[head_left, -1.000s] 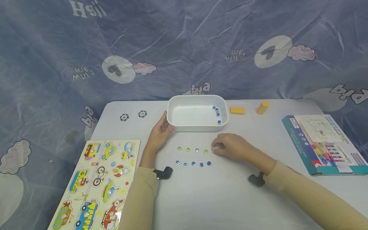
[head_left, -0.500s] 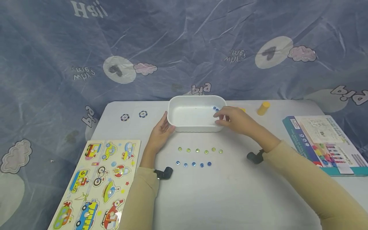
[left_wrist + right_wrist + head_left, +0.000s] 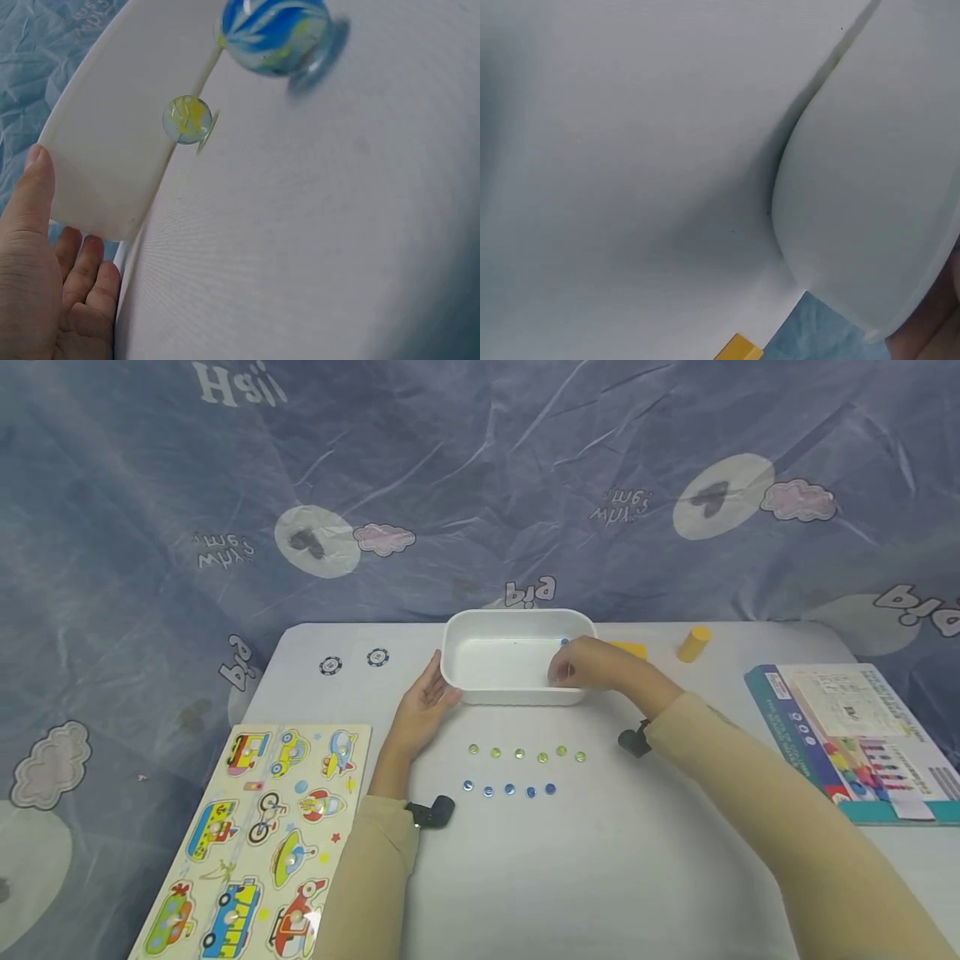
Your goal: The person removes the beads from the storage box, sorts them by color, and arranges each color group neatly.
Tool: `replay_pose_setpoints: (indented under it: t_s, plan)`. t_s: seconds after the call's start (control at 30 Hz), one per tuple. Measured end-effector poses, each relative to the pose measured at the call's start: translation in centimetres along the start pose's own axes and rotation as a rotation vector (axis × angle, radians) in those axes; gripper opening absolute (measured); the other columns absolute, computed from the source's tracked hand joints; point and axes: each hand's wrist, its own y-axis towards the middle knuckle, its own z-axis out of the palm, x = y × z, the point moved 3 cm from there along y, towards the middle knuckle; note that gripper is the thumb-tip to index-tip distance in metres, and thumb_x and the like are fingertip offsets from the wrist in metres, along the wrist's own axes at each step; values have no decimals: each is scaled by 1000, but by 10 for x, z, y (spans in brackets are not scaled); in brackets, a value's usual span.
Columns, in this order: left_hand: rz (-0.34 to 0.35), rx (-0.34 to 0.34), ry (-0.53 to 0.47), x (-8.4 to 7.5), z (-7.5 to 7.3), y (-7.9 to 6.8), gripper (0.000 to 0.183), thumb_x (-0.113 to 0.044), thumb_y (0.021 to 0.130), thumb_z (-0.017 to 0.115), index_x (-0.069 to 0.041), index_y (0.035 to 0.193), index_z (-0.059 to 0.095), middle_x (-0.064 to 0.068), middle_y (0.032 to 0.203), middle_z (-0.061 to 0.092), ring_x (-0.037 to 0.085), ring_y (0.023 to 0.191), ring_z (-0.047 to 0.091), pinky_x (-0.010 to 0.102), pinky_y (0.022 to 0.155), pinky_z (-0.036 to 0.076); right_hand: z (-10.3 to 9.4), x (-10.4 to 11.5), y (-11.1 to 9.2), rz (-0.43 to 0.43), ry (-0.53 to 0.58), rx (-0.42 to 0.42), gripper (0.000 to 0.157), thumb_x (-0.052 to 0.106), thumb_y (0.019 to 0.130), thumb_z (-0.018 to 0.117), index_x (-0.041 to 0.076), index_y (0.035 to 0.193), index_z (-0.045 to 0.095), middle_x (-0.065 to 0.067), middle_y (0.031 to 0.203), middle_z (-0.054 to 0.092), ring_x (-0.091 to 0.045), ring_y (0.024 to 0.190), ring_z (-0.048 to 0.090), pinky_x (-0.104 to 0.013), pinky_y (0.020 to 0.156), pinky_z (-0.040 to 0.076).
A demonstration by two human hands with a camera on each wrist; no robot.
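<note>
Puzzle board [image 3: 247, 852]: flat on the table, far left.
Left hand [image 3: 422, 714]: thumb and fingers apart, resting against the tub's left end.
Tub [image 3: 495, 696]: white, oblong, rounded corners.
Yellow marbles [image 3: 520, 753]: six, clear glass with yellow swirls, in an uneven row before the tub.
Blue marbles [image 3: 510, 789]: five in a nearer row, glossy; another inside the tub.
Right hand [image 3: 588, 662]: inside the tub's right end, fingers bent; fingertips hidden, so cannot tell whether they pinch anything.

puzzle bd [image 3: 258, 864] l, 2 chips [image 3: 378, 657] beyond, box [image 3: 851, 739] r
</note>
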Motion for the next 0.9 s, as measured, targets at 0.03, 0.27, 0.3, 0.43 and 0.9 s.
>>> replay_pose_setpoints:
  t_s: [0.03, 0.27, 0.3, 0.43, 0.9]
  plan:
    - [3, -3, -3, 1, 0, 1, 77, -28, 89, 66, -25, 151, 21, -10, 154, 29, 7, 140, 33, 25, 116, 31, 0, 1, 2, 6, -7, 11, 16, 8, 84, 69, 14, 98, 74, -2, 99, 72, -20, 97, 63, -40, 91, 54]
    - [22, -31, 1, 27, 2, 11, 76, -35, 87, 67, -37, 149, 22, -19, 151, 31, 3, 138, 35, 24, 116, 32, 1, 4, 11, 78, -64, 146, 17, 2, 83, 65, 14, 91, 75, -5, 100, 69, -21, 91, 57, -39, 90, 53]
    - [28, -30, -3, 28, 2, 12, 77, -35, 87, 67, -36, 149, 22, -20, 151, 31, 3, 138, 35, 24, 116, 32, 1, 4, 12, 84, -62, 157, 17, 2, 83, 66, 14, 92, 75, -5, 101, 69, -21, 92, 57, -39, 91, 53]
    - [32, -24, -6, 26, 2, 11, 77, -34, 87, 67, -34, 150, 22, -20, 151, 30, 3, 138, 35, 25, 116, 32, 3, 3, 14, 107, -68, 173, 16, 5, 83, 67, 15, 93, 74, -4, 104, 69, -21, 96, 58, -39, 92, 53]
    - [-21, 9, 2, 1, 0, -1, 79, -29, 88, 67, -27, 151, 20, -12, 154, 28, 5, 140, 33, 23, 116, 31, -2, 0, 11, 119, -171, 155, 14, 8, 81, 68, 11, 94, 73, -5, 88, 64, -21, 81, 54, -33, 76, 51]
